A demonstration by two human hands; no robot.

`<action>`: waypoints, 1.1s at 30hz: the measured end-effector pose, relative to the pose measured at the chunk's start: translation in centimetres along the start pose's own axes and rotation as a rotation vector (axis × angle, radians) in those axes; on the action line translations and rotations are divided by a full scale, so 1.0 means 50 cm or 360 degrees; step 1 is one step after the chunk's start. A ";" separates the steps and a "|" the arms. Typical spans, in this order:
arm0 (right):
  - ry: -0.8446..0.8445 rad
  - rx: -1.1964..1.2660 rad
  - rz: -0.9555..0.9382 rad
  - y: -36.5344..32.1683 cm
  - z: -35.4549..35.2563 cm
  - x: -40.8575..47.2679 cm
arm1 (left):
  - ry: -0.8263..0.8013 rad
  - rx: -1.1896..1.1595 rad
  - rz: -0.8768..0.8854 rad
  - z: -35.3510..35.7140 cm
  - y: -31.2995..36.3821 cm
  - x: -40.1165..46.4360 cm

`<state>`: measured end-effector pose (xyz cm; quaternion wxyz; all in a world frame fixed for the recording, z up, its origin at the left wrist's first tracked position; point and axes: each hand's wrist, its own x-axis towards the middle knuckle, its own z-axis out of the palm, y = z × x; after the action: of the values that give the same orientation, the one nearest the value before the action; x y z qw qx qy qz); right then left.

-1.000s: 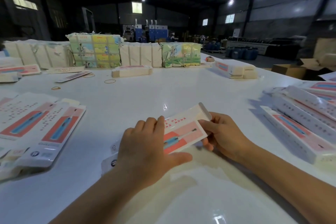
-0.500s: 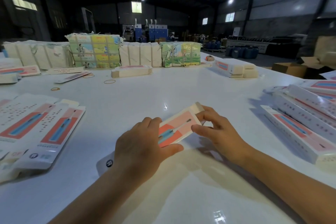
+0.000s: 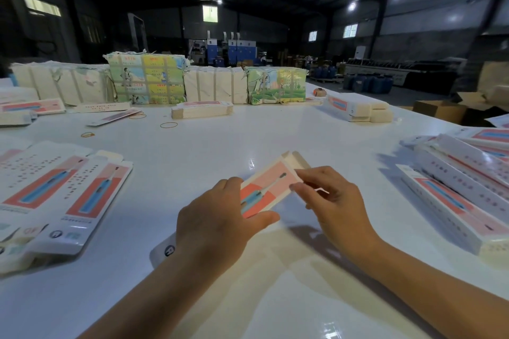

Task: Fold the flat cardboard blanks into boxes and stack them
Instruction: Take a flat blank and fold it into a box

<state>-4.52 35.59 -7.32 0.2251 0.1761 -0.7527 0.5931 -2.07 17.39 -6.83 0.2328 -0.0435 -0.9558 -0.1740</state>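
Glossy white worktop (image 3: 192, 162) fills a dim warehouse hall. At nine o'clock lie flat blanks (image 3: 63, 195), well apart from the work. At the centre, the left hand (image 3: 217, 226) grips the half-formed box (image 3: 265, 190), thumb under its near edge and fingers curled over its top. The right hand (image 3: 334, 209) pinches the box's far end, by the open end flaps (image 3: 296, 159).

Judging from this, the thin card could crease off its score lines if the pinch twists, or the box could collapse flat again should the left grip slacken.

At three o'clock sits the finished stack (image 3: 454, 187), near the right forearm; a careless sweep might topple it. Rubber bands (image 3: 168, 125) and bundled packs (image 3: 146, 78) lie at twelve, clear of the path.
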 end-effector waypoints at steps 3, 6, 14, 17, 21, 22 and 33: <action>0.0035 0.0127 0.0108 0.000 -0.006 0.006 | -0.0024 0.0062 0.0024 0.000 -0.001 0.000; -0.0066 0.0167 0.0244 0.003 -0.007 0.008 | -0.0003 0.0257 0.0097 0.005 0.000 -0.001; -0.0152 -0.0076 0.0225 0.006 -0.002 0.002 | -0.0036 0.0431 0.0114 0.008 0.005 -0.003; -0.0231 -0.0184 0.0208 0.006 -0.003 0.001 | -0.0071 0.0453 0.0135 0.006 0.008 -0.004; -0.0245 -0.0267 0.0160 0.001 -0.002 0.005 | -0.0113 0.0347 0.0087 0.008 0.011 -0.003; -0.0195 -0.0316 0.0122 -0.001 -0.004 0.006 | -0.0116 0.0283 0.0054 0.009 0.012 -0.003; -0.0311 0.1110 0.0968 0.009 -0.019 0.029 | -0.0169 -0.0004 0.0080 0.013 0.015 -0.004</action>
<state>-5.86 36.62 -6.68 -0.1034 0.0678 -0.5437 0.8301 -2.05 18.29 -7.22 0.1861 -0.0771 -0.9652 -0.1667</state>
